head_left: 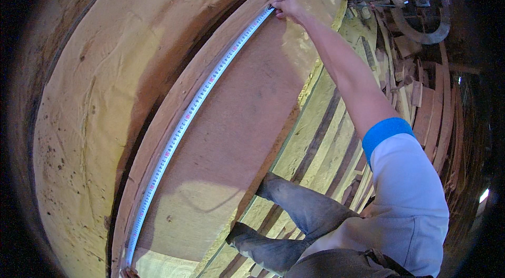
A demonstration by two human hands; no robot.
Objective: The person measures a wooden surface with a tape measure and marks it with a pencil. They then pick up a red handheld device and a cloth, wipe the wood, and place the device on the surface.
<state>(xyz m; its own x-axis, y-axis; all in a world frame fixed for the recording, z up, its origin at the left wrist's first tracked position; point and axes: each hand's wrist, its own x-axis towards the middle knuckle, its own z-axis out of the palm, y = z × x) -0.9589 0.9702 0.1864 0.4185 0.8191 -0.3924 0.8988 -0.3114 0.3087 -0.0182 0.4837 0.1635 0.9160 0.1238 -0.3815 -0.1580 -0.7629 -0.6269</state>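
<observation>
A white tape measure (188,116) with dark and red markings stretches in a long line over a large wooden slab (221,104). It lies along the slab's upper face, near the left edge. At the far end my right hand (285,7) is closed on the tape, pinching it beside a small dark piece at its tip. My right arm reaches out straight. Only some fingertips of my left hand (129,274) show at the bottom left, closed at the tape's near end; the rest is cut off by the frame.
Left of the slab, across a dark gap, lies another big pale log or slab (89,120). Stacked sawn boards (321,141) lie to the right, beside my legs (300,204). Scrap wood (426,99) and a curved metal machine part (423,28) stand at the far right.
</observation>
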